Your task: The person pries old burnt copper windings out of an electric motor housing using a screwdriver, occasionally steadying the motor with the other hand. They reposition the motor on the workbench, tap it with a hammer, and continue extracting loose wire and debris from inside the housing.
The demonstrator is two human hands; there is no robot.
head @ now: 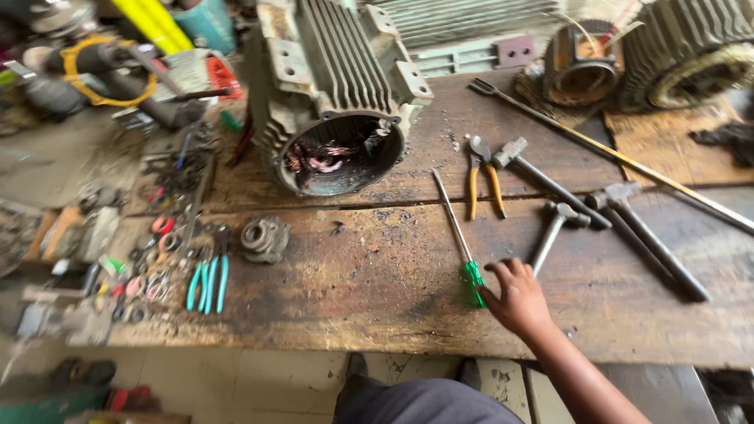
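**Hand on the screwdriver's green handle**

The right hand point(517, 298) comes in from the lower right of the frame, fingers loosely curled and only partly open, its fingertips touching the green handle of the screwdriver point(459, 243). Whether it has a real grip yet I cannot tell. The screwdriver lies flat on the wooden desk point(353, 290), handle at the hand's left edge, its shaft running up and left toward the motor housing point(334, 94) in the upper centre. Just above the hand, to its right, lies a small hammer point(554, 228), apart from the fingers. Orange pliers point(483, 177) sit further up, near the shaft's tip. Teal pliers point(208, 283) lie well apart at lower left. The left hand is out of view.
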